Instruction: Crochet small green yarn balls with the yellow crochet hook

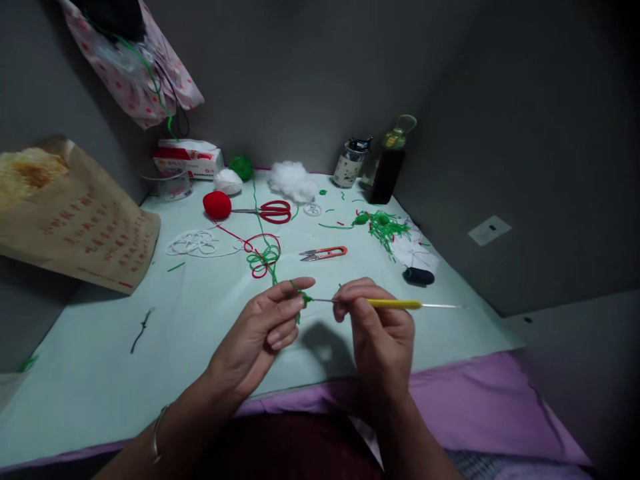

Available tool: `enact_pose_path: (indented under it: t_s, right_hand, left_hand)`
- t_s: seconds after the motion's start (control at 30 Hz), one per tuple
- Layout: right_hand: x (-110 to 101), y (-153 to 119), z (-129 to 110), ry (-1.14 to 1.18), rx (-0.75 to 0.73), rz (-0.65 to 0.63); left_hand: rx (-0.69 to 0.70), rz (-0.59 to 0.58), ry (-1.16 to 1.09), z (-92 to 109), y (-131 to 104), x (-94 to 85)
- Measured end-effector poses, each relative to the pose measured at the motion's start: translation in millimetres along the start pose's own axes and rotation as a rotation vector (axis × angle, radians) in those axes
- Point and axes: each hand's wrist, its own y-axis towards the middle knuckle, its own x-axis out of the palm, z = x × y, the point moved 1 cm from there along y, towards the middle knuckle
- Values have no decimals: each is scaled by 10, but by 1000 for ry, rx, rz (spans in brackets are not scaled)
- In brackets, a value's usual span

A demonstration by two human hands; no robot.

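My left hand (pixel 273 317) pinches a small piece of green crochet (pixel 306 299) between thumb and fingers, with green yarn running over the index finger. In my right hand (pixel 375 320) is a crochet hook with a yellow handle (pixel 395 304); its thin metal tip reaches left into the green piece, while its other metal end points right. Behind my left hand lie loose loops of green and red yarn (pixel 264 259). Orange thread snips (pixel 325 253) rest on the table just beyond both hands. The stitches themselves are too small to make out.
Red-handled scissors (pixel 275 212), a red yarn ball (pixel 217 205), white stuffing (pixel 293 181) and green yarn scraps (pixel 385 230) lie farther back. A paper bag (pixel 95 220) leans in from the left. A cup (pixel 349 163) and a dark phone (pixel 387 176) stand by the wall.
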Motion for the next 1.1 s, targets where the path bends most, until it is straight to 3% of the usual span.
enact_pose_path:
  t_s: [0.13, 0.37, 0.43, 0.53, 0.63, 0.7, 0.77, 0.9, 1.0, 1.1]
  right_hand:
    - [36, 34, 19, 30, 67, -96]
    - [-26, 15, 48, 152, 146, -93]
    - [-26, -2, 3, -2, 37, -118]
    - [6, -48, -58, -377, -287, -187]
    - [36, -99, -72, -690, -538, -211]
    - [32, -106, -68, -677, -505, -180]
    - [15, -86, -63, -487, -354, -116]
    - [22, -23, -46, -123, -103, -60]
    - [53, -13, -28, -107, -95, -106]
    - [62, -52, -2, -241, -190, -118]
  left_hand:
    - [33, -7, 128, -18, -24, 26]
    - [57, 1, 212, 33, -41, -9]
    - [80, 21, 230, 42, -43, -3]
    - [128, 59, 249, 24, -50, 16]
    - [75, 49, 151, -7, -55, 22]
    - [-22, 15, 56, -14, -54, 19]
    - [-78, -7, 2, -6, -51, 15]
    - [-8, -11, 50, 12, -50, 22]
    - [45, -7, 156, -3, -56, 33]
    - [89, 47, 222, -23, -53, 30]
